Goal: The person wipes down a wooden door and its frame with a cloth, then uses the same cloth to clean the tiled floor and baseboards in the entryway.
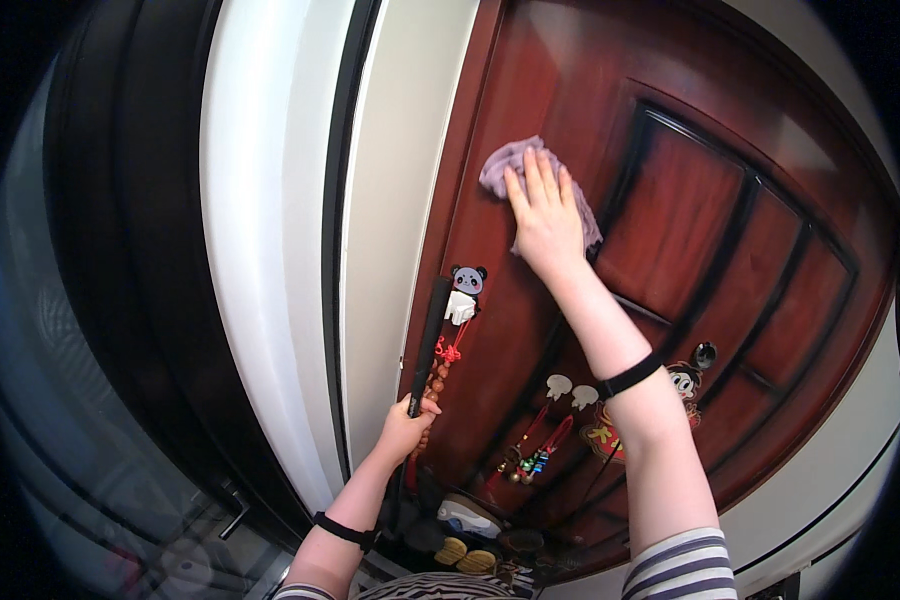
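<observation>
My right hand (547, 217) lies flat, fingers spread, on a crumpled mauve cloth (510, 166), pressing it against the upper part of a dark red wooden door (495, 247). Lower and to the left, my left hand (412, 427) is closed around a long black handle or rod (430, 337) that stands nearly upright by the door's edge. Beside the rod, a panda-shaped hook (467, 281) is fixed to the door, with a red cord and a string of brown beads (439, 379) hanging from it.
Two pale hooks (559, 386) on the door carry beaded charms (532, 463). A cartoon decoration (682, 381) and a round black fitting (705, 355) are farther right. Several shoes (469, 516) lie at the bottom. A dark glazed door with a metal handle (234, 514) stands at left.
</observation>
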Motion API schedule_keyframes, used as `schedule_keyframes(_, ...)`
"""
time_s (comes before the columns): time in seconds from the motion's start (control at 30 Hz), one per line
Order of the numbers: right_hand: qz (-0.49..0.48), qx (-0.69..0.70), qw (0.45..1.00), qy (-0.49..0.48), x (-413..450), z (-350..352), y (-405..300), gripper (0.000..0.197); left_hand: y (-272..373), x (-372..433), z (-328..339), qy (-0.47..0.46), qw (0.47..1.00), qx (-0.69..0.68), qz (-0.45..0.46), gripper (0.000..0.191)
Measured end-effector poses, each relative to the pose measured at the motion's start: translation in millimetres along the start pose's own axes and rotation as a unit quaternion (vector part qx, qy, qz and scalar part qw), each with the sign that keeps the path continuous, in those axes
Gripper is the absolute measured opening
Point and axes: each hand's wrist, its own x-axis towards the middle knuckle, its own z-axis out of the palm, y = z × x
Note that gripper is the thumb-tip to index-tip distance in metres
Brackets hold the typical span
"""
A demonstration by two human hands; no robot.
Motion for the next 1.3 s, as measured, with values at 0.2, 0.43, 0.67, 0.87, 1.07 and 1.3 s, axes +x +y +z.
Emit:
schedule_keyframes(0.2, -0.013, 0.025, 0.999, -0.020, -36, -5, -20, 0.046, 2, 4, 13, 0.034, 0.983, 0.125, 0.128, 0.009)
schedule_keyframes(0.43, -0.068, 0.105, 0.992, 0.010, -53, -9, -28, 0.028, -8, 12, 13, 0.035, 0.994, 0.064, 0.076, 0.009)
schedule_keyframes(0.67, -0.051, 0.133, 0.990, 0.024, -71, -10, -38, 0.019, -18, 20, 4, 0.040, 0.991, 0.095, 0.086, 0.009)
schedule_keyframes(0.87, 0.031, 0.181, 0.982, 0.030, -96, -30, -47, 0.016, -17, 16, 9, 0.030, 0.994, 0.060, 0.091, 0.007)
schedule_keyframes(1.07, 0.175, 0.278, 0.944, -0.040, -106, -55, -59, 0.009, -39, 16, -9, 0.097, 0.961, 0.152, 0.211, 0.011)
schedule_keyframes(1.3, 0.339, 0.455, 0.797, -0.207, -102, -82, -68, 0.026, -11, -3, 15, 0.164, 0.934, 0.173, 0.265, 0.012)
